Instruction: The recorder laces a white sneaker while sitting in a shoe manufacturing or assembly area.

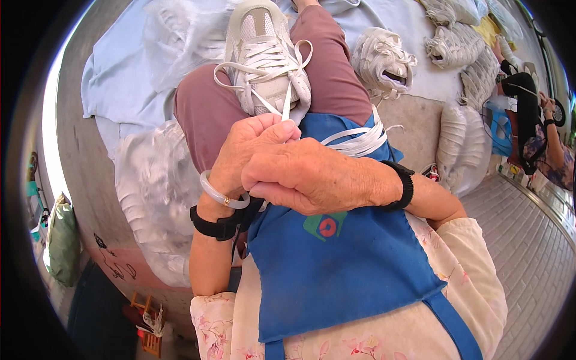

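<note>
A white and beige sneaker [267, 57] rests between my knees, its toe pointing away from me. Its white shoelace [287, 101] is threaded through the eyelets, with loops standing out at both sides. My left hand [246, 147] pinches the lace where it comes off the tongue end of the shoe. Crossing over it, my right hand [324, 174] is closed, with its fingertips tucked out of sight, so what they grip is hidden. A bundle of loose white laces [360, 139] lies on my blue apron [342, 270], right beside my right hand.
Another white sneaker [384, 63] sits on pale blue cloth [114, 72] beyond my right knee. Plastic-wrapped shoes [459, 45] are piled at the far right, and a large clear plastic bundle [156, 192] is at the left. Another person [543, 129] is at the right edge.
</note>
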A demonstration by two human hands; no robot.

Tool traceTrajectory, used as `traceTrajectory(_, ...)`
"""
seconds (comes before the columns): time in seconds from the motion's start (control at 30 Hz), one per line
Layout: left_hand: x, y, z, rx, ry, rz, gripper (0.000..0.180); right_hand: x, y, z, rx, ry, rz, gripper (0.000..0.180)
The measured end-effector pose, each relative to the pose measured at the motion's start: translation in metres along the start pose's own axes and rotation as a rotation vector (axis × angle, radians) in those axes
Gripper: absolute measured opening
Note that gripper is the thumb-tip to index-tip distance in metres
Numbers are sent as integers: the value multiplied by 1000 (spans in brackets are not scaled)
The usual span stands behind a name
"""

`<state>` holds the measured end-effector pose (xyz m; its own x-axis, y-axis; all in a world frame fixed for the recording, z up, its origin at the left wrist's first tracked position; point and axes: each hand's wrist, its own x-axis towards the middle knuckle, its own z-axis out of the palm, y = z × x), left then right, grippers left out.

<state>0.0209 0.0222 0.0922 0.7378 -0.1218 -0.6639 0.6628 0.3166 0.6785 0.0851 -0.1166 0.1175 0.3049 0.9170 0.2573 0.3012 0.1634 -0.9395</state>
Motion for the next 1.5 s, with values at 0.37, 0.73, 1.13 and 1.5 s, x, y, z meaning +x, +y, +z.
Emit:
traceTrajectory(0.37, -41, 4, -62, -273, 268, 101, 21, -35, 41, -95, 95, 422, 697, 23)
traceTrajectory(0.73, -54, 3, -103, -407, 446, 319, 22, -30, 33, -103, -273, -237, 484, 15)
traceTrajectory(1.13, -29, -4, -43, -349, 202, 82, 25, -40, 54, -107, -646, -238, 294, 21)
traceTrajectory(1.5, 32, 10, 5, 71, 353, 114, 28, -34, 61, -101, -670, 97, 147, 10)
